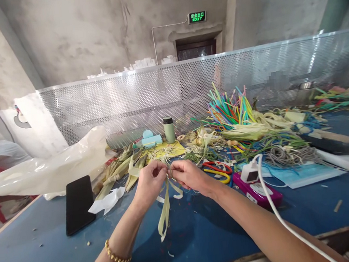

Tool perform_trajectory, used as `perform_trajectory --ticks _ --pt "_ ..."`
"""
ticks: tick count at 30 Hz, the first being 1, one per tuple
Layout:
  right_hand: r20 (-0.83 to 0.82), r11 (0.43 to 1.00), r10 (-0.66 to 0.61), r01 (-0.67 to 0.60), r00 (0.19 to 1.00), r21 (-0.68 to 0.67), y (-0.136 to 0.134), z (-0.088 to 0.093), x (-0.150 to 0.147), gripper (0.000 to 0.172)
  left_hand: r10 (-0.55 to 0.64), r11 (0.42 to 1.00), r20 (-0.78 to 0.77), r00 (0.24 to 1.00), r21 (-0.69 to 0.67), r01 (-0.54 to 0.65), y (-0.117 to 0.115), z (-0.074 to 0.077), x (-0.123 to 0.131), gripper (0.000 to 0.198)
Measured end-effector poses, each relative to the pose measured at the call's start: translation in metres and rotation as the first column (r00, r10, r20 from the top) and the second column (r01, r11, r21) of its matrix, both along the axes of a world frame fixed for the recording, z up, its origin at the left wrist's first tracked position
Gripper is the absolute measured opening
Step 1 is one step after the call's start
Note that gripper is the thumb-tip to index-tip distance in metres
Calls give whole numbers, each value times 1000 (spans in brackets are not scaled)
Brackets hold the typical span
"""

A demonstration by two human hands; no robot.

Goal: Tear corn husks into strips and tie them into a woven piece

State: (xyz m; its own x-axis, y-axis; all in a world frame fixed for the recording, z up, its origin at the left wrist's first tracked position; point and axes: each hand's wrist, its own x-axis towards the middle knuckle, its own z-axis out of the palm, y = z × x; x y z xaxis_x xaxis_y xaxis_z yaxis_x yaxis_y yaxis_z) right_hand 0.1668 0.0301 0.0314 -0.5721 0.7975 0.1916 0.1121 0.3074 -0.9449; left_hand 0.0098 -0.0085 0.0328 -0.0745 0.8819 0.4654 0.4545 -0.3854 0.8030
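Evidently for fine control, the left hand [149, 181] and right hand [190, 175] have fingers pinched together, nearly meeting, on a pale husk strip [166, 207]. Its ends dangle below the fingers, above the table [198, 235]; dried husks [114, 171] lie left of them, seemingly for easy reach.

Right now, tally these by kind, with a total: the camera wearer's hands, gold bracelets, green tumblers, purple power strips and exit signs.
Left hand and right hand: 2
Gold bracelet: 1
Green tumbler: 1
Purple power strip: 1
Exit sign: 1
Total: 6
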Motion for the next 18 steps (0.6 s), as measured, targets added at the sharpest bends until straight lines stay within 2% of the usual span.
perform_trajectory --ticks 4,8,11,14,16,18 --pt "-61 988 10 -19 998 -153 3 2 4 21 -39 999 -92 995 9 40 0 -1 1 17" --pt "-106 965 41 -67 994 -252 4 4 5 24 39 995 -244 969 97 -16 0 -5 4 17" --pt "-166 942 78 -127 983 -311 3 6 6 28 82 979 -302 950 203 -20 -1 -7 5 14" --pt "-219 936 82 -151 972 -319 5 8 10 31 74 978 -273 959 207 -16 0 -6 3 15" --pt "-231 949 46 -115 972 -294 10 10 15 30 45 994 -185 982 109 -25 3 -6 -1 11" --pt "-200 971 -23 -26 979 -238 15 11 20 28 -4 1000 -63 998 15 5 6 -6 -6 8"
